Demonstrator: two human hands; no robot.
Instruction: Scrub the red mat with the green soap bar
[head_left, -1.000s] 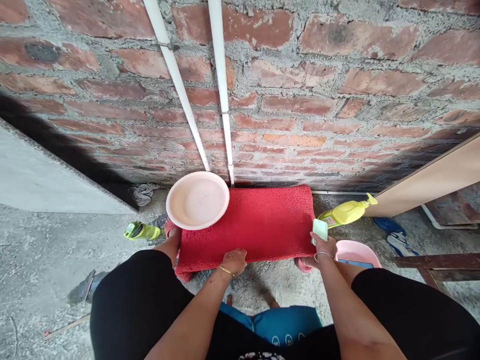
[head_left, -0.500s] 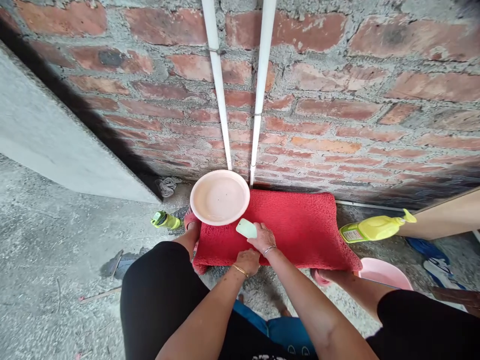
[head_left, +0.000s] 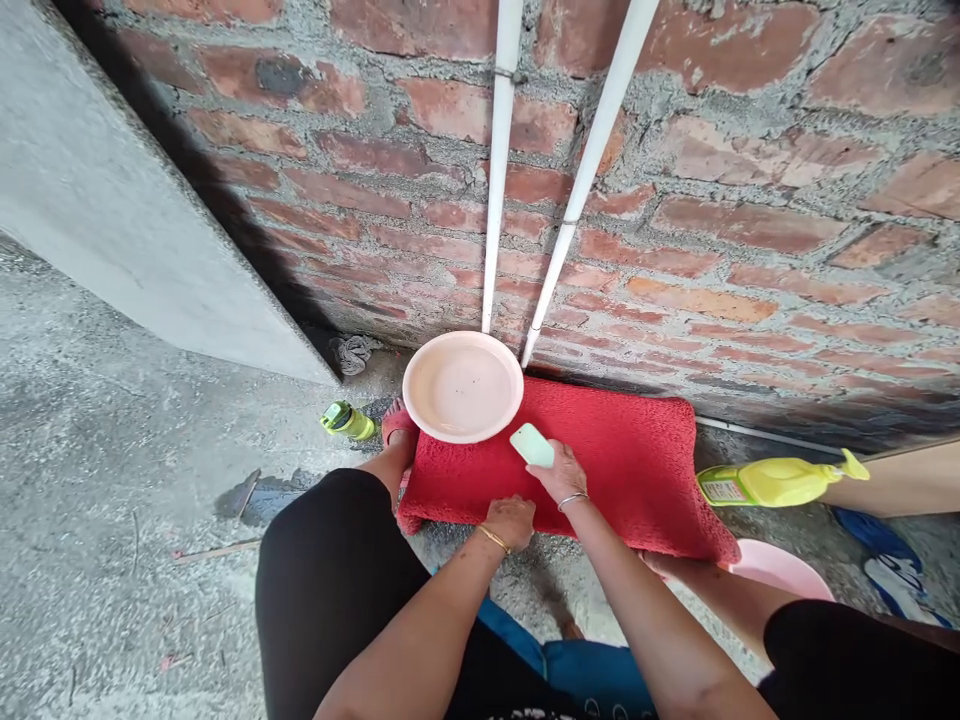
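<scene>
A red mat [head_left: 615, 450] with a rough, shaggy border lies spread over a support that it hides. My right hand [head_left: 564, 470] is closed around a pale green scrubbing brush [head_left: 532, 445], its flat back up and a small hole at one end. The underside is hidden against the mat. At the mat's near edge, my left hand [head_left: 511, 522] is closed with its fingers curled on the red fabric. A pale pink basin [head_left: 463, 390] with clear liquid stands on the mat's far left corner, just beyond the brush.
A yellow pump bottle [head_left: 780, 482] is to the mat's right, with a pink tub [head_left: 780, 568] below it. A green drink bottle [head_left: 349, 421] stands at left near my foot. Behind rise a brick wall [head_left: 420, 210] and two white pipes [head_left: 502, 170]. A grey slab [head_left: 172, 220] leans left.
The camera view has shifted, so the scene sits further right and slightly rotated. My right hand and the brush stay on the mat near the basin; my left hand keeps to the near edge.
</scene>
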